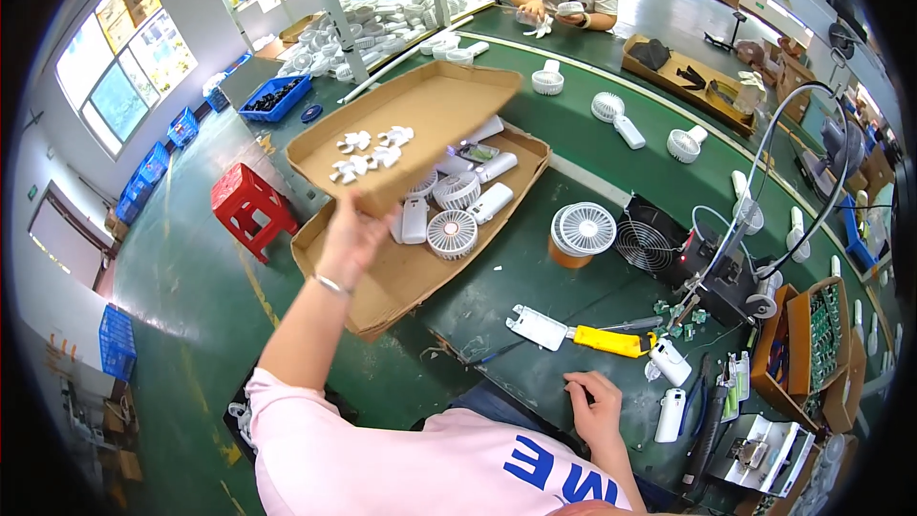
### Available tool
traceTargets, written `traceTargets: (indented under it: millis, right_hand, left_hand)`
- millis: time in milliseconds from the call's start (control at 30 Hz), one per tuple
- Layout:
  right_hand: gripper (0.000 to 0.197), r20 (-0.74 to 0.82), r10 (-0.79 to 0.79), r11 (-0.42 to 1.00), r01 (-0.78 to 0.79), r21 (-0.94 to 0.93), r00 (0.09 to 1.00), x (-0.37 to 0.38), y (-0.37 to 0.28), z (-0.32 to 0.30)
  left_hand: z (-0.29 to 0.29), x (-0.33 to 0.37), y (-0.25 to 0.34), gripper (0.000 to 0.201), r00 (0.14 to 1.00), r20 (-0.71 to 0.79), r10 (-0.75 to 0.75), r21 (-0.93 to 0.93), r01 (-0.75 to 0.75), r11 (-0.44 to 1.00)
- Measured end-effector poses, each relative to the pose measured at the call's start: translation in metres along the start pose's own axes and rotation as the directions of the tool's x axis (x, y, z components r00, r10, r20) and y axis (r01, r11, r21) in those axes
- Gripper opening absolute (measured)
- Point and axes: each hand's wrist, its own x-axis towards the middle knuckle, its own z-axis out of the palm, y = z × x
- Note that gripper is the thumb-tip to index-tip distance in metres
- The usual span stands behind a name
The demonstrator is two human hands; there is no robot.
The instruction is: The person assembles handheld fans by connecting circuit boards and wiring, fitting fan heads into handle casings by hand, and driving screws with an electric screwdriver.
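My left hand (351, 247) grips the near edge of a shallow cardboard tray (449, 100), which is tilted above another tray. Several small white fan blades (358, 168) lie in the upper tray. Below it, the lower cardboard tray (368, 296) holds white handheld fans (452, 233) and white handle parts (492, 203), partly covered by the upper tray. My right hand (597, 405) rests at the bench's near edge, fingers loosely bent and apart, with nothing seen in it. Nearest to it are a yellow-handled tool (611, 341) and a white casing (671, 363).
A round fan head (584, 227) sits on an orange-brown base beside a black fan device (654, 239). Small green circuit boards (826, 344) fill a box at right. Handheld fans (547, 78) lie along the green belt. A red stool (250, 205) stands left; co-workers sit across.
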Motion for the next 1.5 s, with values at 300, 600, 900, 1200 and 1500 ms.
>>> traceTargets:
  millis: [300, 600, 900, 1200, 1500]
  right_hand:
    - [0.013, 0.014, 0.016, 0.999, -0.016, -0.032, 1.000, 0.007, -0.003, -0.001]
    - [0.013, 0.005, 0.048, 0.998, -0.048, -0.036, 0.999, 0.007, 0.002, 0.001]
    - [0.015, 0.007, 0.119, 0.990, -0.119, 0.069, 0.993, 0.000, -0.014, -0.012]
    - [0.015, -0.228, 0.661, 0.526, -0.224, 0.820, 0.715, -0.115, -0.006, -0.094]
    - [0.076, -0.103, 0.667, -0.329, 0.415, 0.848, 0.738, -0.165, 0.014, -0.137]
  left_hand:
    - [-0.144, 0.115, 0.108, 0.051, 0.855, -0.496, 0.152, 0.092, -0.122, 0.988]
    - [-0.042, 0.110, 0.038, 0.036, 0.620, 0.242, 0.746, 0.891, 0.162, -0.424]
    - [0.086, 0.157, -0.063, 0.058, 0.956, 0.283, 0.080, 0.829, -0.201, -0.521]
    - [0.069, 0.161, -0.072, 0.038, 0.927, 0.190, 0.322, 0.971, -0.226, 0.080]
    - [0.119, -0.065, -0.112, 0.066, 0.804, 0.590, 0.074, 0.299, -0.302, 0.905]
